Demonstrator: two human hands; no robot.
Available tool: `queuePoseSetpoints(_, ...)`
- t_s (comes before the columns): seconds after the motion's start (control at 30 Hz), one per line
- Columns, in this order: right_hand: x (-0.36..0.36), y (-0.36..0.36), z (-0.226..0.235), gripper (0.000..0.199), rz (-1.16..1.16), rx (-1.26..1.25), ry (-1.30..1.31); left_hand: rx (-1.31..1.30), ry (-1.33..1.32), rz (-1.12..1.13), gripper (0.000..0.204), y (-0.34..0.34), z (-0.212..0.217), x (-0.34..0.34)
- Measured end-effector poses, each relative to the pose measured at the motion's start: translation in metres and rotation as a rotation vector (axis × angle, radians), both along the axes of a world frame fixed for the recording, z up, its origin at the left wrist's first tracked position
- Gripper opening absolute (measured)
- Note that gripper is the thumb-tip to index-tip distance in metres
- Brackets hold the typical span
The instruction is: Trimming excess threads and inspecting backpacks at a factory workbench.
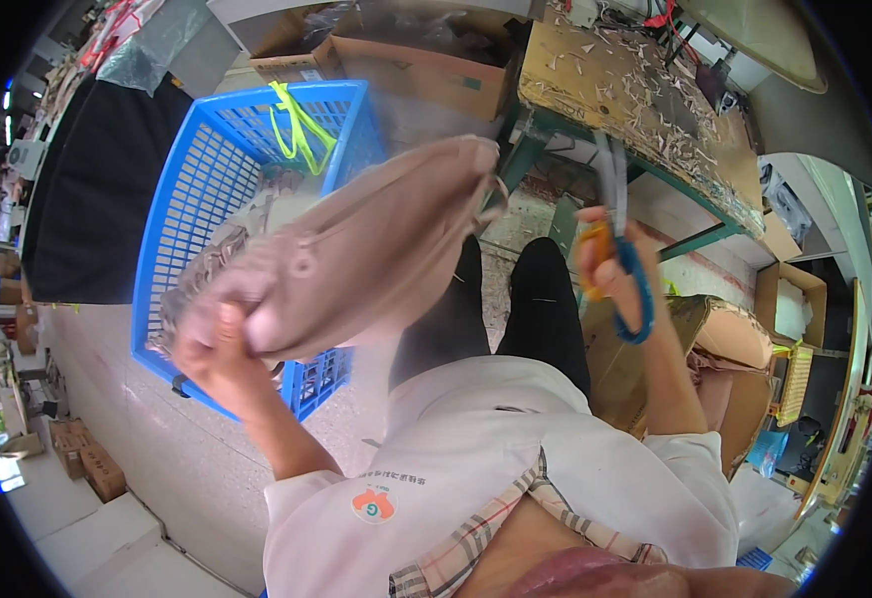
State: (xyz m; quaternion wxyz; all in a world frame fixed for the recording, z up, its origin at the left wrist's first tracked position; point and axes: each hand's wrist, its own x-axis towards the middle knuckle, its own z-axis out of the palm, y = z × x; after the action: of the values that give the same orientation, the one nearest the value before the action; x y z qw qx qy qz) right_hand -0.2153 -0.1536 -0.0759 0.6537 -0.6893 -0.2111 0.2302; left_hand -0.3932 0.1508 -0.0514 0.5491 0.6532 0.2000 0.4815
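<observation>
big blue plastic lattice crate (185, 214) sits at the person's left. above it the left hand (219, 344) pinches a pale pink fabric bag (356, 249) aloft (blurred). right hand (605, 261) grips blue-and-orange scissors (623, 249), blades raised. looks like trimming: next, blades meet a loose thread.

The pouch (356, 254) in the left hand (219, 344) looks like soft matt cloth, dusty pink, with stitched seams. The scissors (620, 234) in the right hand (605, 261) have dull grey metal blades and glossy plastic handles (one blue, one orange). The crate (187, 199) is shiny blue plastic lattice. The counter (625, 90) is rough bare wood, littered with pale shavings. Nearby boxes (426, 65) are matt brown cardboard.
</observation>
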Motion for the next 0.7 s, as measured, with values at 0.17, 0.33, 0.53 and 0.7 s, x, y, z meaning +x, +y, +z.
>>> queuePoseSetpoints(0.17, -0.027, 0.065, -0.021, 0.065, 0.216, 0.349, 0.320, 0.764, 0.170, 0.035, 0.023, -0.088, -0.048, 0.026)
queuePoseSetpoints(0.33, -0.023, 0.072, -0.017, 0.050, 0.059, -0.122, 0.083, 0.802, 0.147, -0.410, 0.031, -0.123, -0.077, 0.048)
queuePoseSetpoints(0.53, -0.009, 0.010, -0.026, 0.053, 0.260, -0.035, -0.184, -0.358, 0.391, -1.043, 0.030, -0.067, -0.049, 0.084)
queuePoseSetpoints(0.7, -0.018, -0.002, -0.004, 0.050, 0.398, -0.031, -0.033, 0.016, 0.338, -0.473, 0.047, 0.041, -0.068, 0.197)
